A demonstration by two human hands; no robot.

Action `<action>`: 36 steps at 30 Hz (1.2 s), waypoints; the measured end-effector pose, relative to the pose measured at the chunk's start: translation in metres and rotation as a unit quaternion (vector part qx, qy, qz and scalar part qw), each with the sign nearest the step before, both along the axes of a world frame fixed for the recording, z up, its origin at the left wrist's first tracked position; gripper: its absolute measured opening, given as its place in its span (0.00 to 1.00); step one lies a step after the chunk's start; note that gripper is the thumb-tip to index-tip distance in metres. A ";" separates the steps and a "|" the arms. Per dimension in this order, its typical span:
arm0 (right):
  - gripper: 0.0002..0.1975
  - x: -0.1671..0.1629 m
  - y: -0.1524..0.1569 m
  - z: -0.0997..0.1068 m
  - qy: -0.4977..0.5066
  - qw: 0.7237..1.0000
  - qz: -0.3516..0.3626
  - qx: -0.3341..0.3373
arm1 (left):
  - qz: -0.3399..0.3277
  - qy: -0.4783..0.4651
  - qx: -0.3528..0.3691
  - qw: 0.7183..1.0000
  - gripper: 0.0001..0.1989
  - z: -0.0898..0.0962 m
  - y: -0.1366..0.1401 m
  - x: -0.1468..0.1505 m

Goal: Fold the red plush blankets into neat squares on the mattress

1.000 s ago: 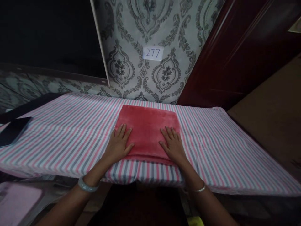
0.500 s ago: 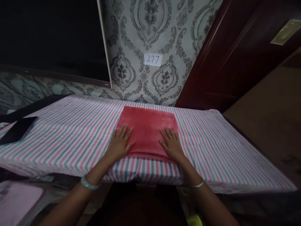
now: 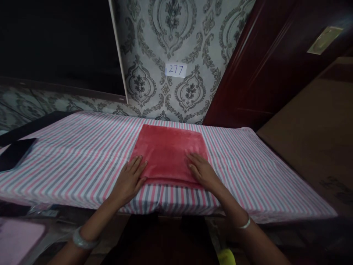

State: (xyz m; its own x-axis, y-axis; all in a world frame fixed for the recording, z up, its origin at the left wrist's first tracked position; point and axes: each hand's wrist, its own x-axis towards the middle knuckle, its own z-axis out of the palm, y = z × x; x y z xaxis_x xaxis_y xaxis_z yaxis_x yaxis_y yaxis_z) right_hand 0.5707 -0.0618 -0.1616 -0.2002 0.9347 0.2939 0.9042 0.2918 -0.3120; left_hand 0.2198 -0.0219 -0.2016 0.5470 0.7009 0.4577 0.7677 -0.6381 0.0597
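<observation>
A folded red plush cloth [image 3: 165,151] lies flat on a striped tablecloth [image 3: 88,154], its layered folded edge facing me. Palm down, my left hand [image 3: 128,180] rests at the cloth's left front corner, fingers stretched out over its edge. On the right part of the cloth lies my right hand [image 3: 203,172], its fingers extended and pointing inward. Neither hand grips anything. A bracelet circles each of my wrists.
A dark tablet or phone [image 3: 16,154] lies at the table's left end. Behind are a large black screen [image 3: 60,48] and a paper marked 277 [image 3: 175,70] on patterned wallpaper. A dark red door [image 3: 248,73] and a brown cardboard box [image 3: 311,136] stand at the right.
My left hand has slid left and toward me, to the cloth's edge. The right hand has turned inward, its fingers closer together. The cloth keeps its place on the table; the view has shifted slightly.
</observation>
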 end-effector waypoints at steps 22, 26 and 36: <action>0.27 -0.058 0.042 0.028 -0.030 0.967 0.242 -0.070 | -0.092 -0.154 -0.116 0.977 0.28 0.095 0.055 0.029; 0.31 -0.062 0.061 0.032 -0.027 0.974 0.220 -0.053 | -0.169 -0.101 -0.178 0.964 0.31 0.110 0.116 0.079; 0.33 -0.072 0.051 0.008 -0.060 0.970 0.223 -0.078 | -0.109 0.087 -0.204 0.969 0.31 0.064 0.171 0.122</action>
State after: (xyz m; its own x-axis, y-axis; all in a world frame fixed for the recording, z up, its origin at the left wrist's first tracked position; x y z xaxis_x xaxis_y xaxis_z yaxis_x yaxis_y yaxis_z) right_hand 0.4989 -0.0111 -0.1536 -0.6184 0.7787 0.1062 0.7318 0.6198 -0.2834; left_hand 0.3416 0.1489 -0.1376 0.7458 0.6640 0.0549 0.6390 -0.7361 0.2233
